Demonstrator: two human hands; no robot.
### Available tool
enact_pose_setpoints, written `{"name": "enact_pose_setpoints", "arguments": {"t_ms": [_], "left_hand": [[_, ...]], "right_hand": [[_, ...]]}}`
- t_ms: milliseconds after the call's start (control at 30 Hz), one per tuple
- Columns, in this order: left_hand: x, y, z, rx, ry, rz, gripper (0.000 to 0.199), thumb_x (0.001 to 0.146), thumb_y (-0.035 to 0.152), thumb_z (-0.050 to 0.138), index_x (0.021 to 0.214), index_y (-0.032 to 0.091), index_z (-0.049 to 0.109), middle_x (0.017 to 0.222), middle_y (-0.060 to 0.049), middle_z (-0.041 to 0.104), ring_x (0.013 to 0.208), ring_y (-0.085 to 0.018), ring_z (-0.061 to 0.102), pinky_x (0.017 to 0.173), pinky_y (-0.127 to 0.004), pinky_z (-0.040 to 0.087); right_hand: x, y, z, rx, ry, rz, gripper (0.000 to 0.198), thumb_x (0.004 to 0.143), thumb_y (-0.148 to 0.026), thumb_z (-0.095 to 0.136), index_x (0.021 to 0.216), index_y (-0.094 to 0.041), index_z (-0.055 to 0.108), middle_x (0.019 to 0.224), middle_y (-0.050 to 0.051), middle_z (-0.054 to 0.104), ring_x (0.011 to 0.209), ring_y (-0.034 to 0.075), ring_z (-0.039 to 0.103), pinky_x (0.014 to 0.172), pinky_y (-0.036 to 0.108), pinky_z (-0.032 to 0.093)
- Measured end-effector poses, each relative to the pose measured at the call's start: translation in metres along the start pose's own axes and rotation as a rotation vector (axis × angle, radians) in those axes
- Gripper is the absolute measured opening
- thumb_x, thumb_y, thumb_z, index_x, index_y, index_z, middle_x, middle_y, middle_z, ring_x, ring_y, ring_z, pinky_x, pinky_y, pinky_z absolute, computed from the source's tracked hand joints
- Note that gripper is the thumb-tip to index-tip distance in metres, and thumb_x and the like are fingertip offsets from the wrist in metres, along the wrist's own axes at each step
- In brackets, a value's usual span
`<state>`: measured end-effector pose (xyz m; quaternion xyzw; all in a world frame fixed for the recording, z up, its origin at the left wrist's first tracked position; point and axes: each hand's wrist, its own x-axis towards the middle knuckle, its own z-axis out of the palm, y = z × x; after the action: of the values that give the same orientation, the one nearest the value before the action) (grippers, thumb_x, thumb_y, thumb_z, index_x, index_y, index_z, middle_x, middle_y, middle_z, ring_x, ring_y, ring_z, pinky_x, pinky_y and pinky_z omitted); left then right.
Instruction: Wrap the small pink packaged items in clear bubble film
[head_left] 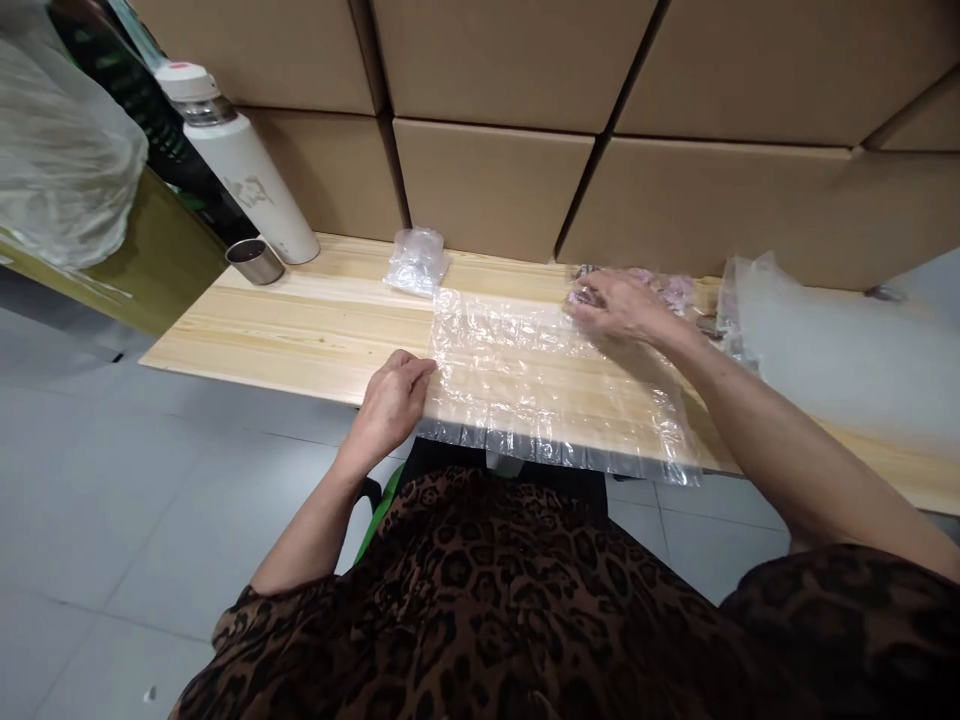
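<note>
A clear plastic bubble-wrap sheet [525, 370] with a quilted surface lies flat on the wooden table, its near edge hanging over the front. My left hand [394, 400] is closed in a pinch on the sheet's left edge. Beyond the far edge of the sheet, my right hand [619, 305] has its fingers curled round a small pink-and-dark packet [583, 298], partly hidden by the hand. More pink packets [675, 290] in clear wrapping lie just past that hand, against the boxes; their contents are too small to make out.
Stacked cardboard boxes [491, 190] wall off the table's back. A white thermos bottle [251, 175] and a metal cup [255, 262] stand at the left. A folded clear plastic bundle [417, 262] sits behind the sheet. Stacked translucent plastic sheets [832, 340] cover the right side of the wooden table [292, 325].
</note>
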<state>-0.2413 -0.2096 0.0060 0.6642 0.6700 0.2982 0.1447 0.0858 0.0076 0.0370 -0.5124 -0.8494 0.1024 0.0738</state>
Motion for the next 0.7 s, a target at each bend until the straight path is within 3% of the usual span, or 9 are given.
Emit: {"name": "enact_pose_setpoints", "arguments": {"t_ms": [133, 200, 367, 433, 600, 700], "left_hand": [[-0.002, 0.001, 0.002, 0.018, -0.003, 0.010, 0.030, 0.104, 0.025, 0.054, 0.120, 0.022, 0.080, 0.104, -0.008, 0.070, 0.101, -0.023, 0.071, 0.096, -0.040, 0.059], [-0.003, 0.001, 0.002, 0.016, -0.007, 0.011, 0.030, 0.106, 0.027, 0.053, 0.120, 0.022, 0.079, 0.104, -0.008, 0.070, 0.102, -0.024, 0.070, 0.095, -0.040, 0.058], [-0.002, 0.002, 0.002, 0.013, -0.022, 0.011, 0.029, 0.107, 0.028, 0.052, 0.113, 0.021, 0.079, 0.103, -0.009, 0.069, 0.100, -0.024, 0.069, 0.093, -0.040, 0.058], [-0.002, 0.002, 0.002, 0.019, -0.014, 0.003, 0.029, 0.106, 0.029, 0.052, 0.115, 0.021, 0.079, 0.104, -0.009, 0.069, 0.101, -0.024, 0.069, 0.094, -0.040, 0.058], [-0.002, 0.005, 0.001, 0.027, -0.016, 0.003, 0.028, 0.106, 0.031, 0.053, 0.115, 0.023, 0.078, 0.104, -0.008, 0.069, 0.101, -0.024, 0.071, 0.093, -0.040, 0.059], [-0.003, 0.007, -0.002, 0.025, -0.039, -0.011, 0.029, 0.106, 0.032, 0.053, 0.117, 0.022, 0.078, 0.105, -0.009, 0.069, 0.101, -0.025, 0.071, 0.093, -0.041, 0.060]], "right_hand": [[0.006, -0.009, 0.004, -0.127, -0.069, -0.031, 0.023, 0.095, -0.021, 0.059, 0.112, -0.014, 0.072, 0.118, 0.020, 0.074, 0.109, 0.035, 0.069, 0.100, 0.048, 0.056], [0.006, -0.009, -0.002, -0.123, -0.029, -0.007, 0.024, 0.093, -0.016, 0.056, 0.111, -0.015, 0.071, 0.114, 0.019, 0.075, 0.104, 0.033, 0.070, 0.097, 0.047, 0.057], [0.017, 0.008, -0.021, -0.115, 0.274, 0.088, 0.033, 0.099, -0.017, 0.046, 0.126, -0.015, 0.065, 0.129, 0.020, 0.073, 0.112, 0.030, 0.069, 0.104, 0.046, 0.054], [0.026, 0.019, -0.020, -0.153, 0.326, 0.092, 0.034, 0.100, -0.016, 0.046, 0.128, -0.013, 0.064, 0.133, 0.024, 0.070, 0.117, 0.032, 0.067, 0.108, 0.048, 0.051], [0.044, 0.035, -0.002, -0.174, 0.026, -0.043, 0.026, 0.097, -0.028, 0.057, 0.119, -0.016, 0.066, 0.128, 0.022, 0.072, 0.116, 0.034, 0.066, 0.107, 0.049, 0.052], [0.049, 0.033, 0.004, -0.247, -0.047, -0.006, 0.035, 0.095, -0.032, 0.060, 0.124, -0.013, 0.066, 0.130, 0.025, 0.071, 0.114, 0.036, 0.067, 0.102, 0.051, 0.054]]}}
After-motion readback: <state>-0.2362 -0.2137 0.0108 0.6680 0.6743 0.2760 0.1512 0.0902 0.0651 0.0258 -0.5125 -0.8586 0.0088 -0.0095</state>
